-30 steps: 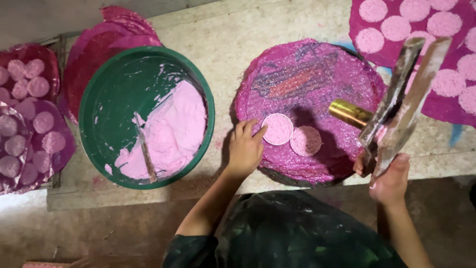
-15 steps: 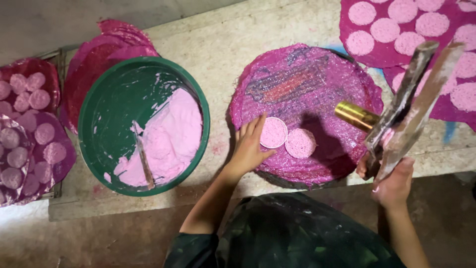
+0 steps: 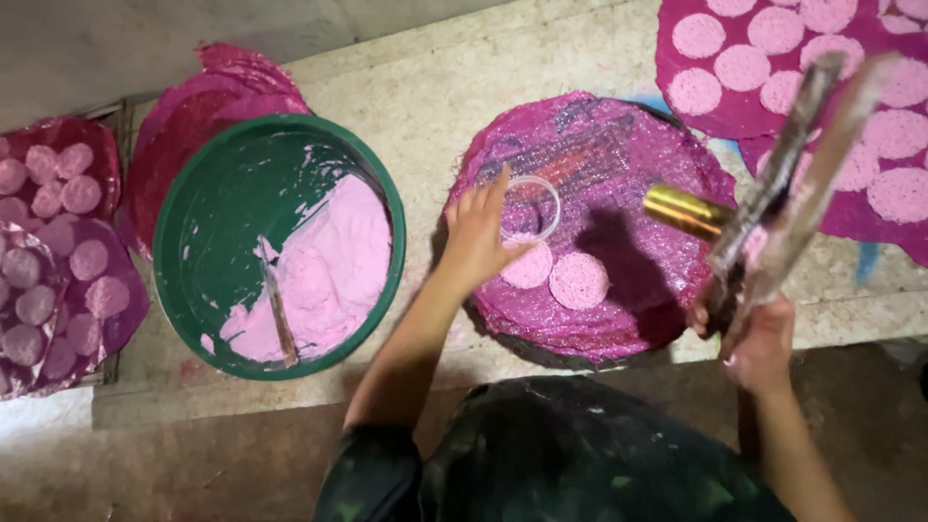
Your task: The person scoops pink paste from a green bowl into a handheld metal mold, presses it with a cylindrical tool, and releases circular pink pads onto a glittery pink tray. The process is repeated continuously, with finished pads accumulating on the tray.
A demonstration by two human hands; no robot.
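My left hand [image 3: 478, 237] pinches a clear round ring mould [image 3: 532, 205] and holds it just above a round stack of magenta mesh sheets [image 3: 619, 145]. Two pink paste discs lie side by side on the sheets, one [image 3: 528, 264] right under my fingers and the other [image 3: 578, 280] beside it. My right hand [image 3: 759, 338] grips a long flat paste-crusted tool [image 3: 793, 184] that points up and away. A short gold cylinder [image 3: 681, 211] sits at the base of that tool. A green basin [image 3: 193, 203] of pink paste [image 3: 329, 271] stands to the left.
A stick [image 3: 277, 309] leans in the basin's paste. Magenta sheets with several pink discs lie at the far right [image 3: 773, 58] and on a rack at the left [image 3: 58, 251]. More magenta sheets [image 3: 232, 87] lie behind the basin. A concrete ledge [image 3: 416, 97] carries everything.
My left hand has lifted the clear ring off the left pink disc and moved it up and away. The right hand and its tool have barely shifted.
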